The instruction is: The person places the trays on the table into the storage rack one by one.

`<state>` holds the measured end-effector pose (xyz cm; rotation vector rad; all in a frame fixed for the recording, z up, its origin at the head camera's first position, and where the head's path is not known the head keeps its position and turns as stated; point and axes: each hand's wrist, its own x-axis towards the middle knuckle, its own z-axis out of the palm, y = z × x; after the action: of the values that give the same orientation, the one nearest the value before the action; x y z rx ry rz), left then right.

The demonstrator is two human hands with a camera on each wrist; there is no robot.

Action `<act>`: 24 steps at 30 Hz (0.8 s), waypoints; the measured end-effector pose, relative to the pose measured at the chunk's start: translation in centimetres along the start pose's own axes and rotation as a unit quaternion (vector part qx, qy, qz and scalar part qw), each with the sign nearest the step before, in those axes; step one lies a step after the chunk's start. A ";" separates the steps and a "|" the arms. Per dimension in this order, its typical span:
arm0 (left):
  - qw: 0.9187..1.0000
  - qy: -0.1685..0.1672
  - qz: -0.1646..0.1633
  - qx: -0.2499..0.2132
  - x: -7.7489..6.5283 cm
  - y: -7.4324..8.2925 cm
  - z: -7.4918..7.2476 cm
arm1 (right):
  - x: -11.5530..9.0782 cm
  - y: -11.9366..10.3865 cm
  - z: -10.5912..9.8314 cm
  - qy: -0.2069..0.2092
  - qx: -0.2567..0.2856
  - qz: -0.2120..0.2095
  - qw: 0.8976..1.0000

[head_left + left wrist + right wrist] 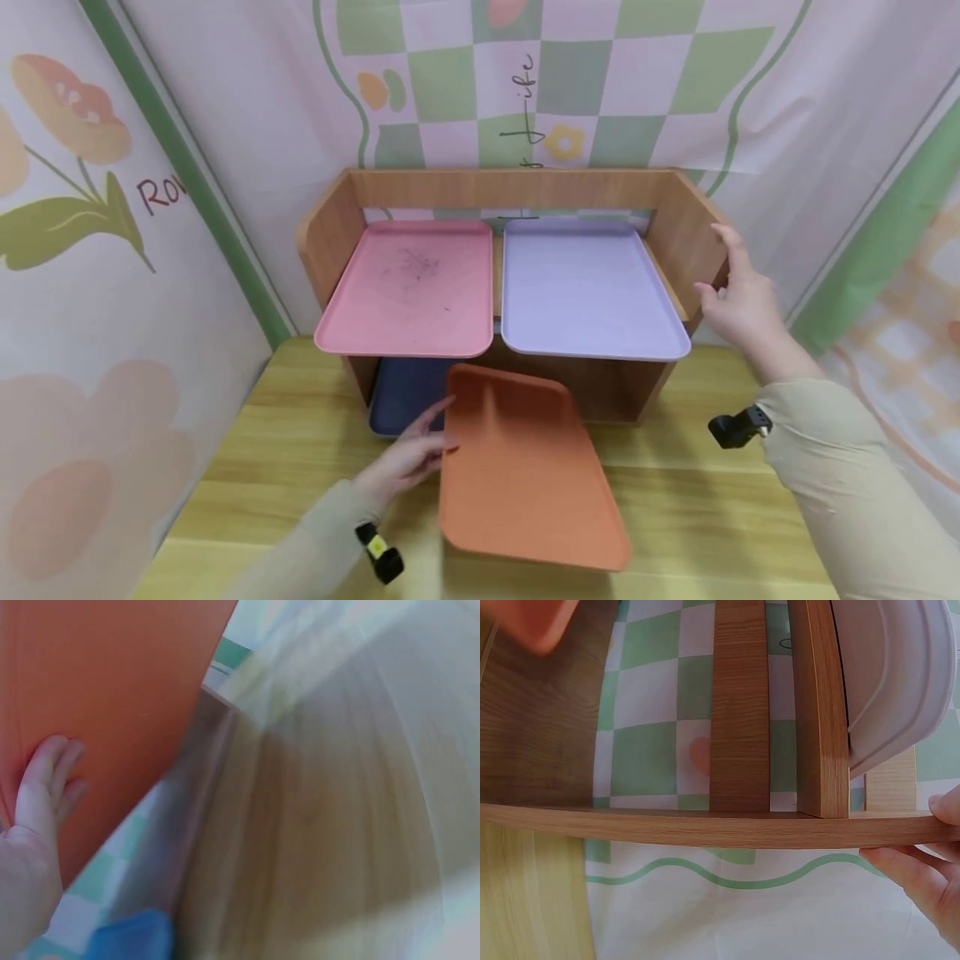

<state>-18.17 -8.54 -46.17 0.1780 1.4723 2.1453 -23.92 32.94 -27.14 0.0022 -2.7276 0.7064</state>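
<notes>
My left hand (405, 458) grips an orange tray (525, 475) by its left edge. The tray is tilted in front of the shelf's lower level; in the left wrist view several fingers (46, 776) lie along its broad face. On the right, my right hand (742, 312) holds the side panel of a two-level wooden shelf (517, 188). Thumb and fingers (911, 871) lie on opposite sides of that panel in the right wrist view. A pink tray (412, 292) and a lavender tray (585, 292) lie side by side on the upper level.
A dark blue tray (405, 392) sits at the lower level's left, jutting past the front, partly hidden by the orange tray. The shelf stands on a wood-grain table (247, 450). Patterned curtains (225, 83) enclose the back and sides.
</notes>
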 end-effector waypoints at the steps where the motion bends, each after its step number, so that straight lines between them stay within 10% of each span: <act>1: 1.000 0.004 -0.006 -0.001 0.9 -0.6 0.3 | 0.0 0.0 -0.1 0.001 -0.002 -0.001 1.000; 10: 0.999 0.031 -0.024 0.008 6.6 -4.6 1.1 | 0.0 0.1 -0.1 0.001 -0.006 -0.006 1.000; 24: 0.998 0.029 -0.038 0.027 10.3 -7.4 2.2 | -0.1 0.1 0.1 0.003 -0.006 -0.001 1.000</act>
<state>-23.55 0.32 -53.80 0.0773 1.5456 2.0669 -23.87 32.98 -27.32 -0.0006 -2.7263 0.6883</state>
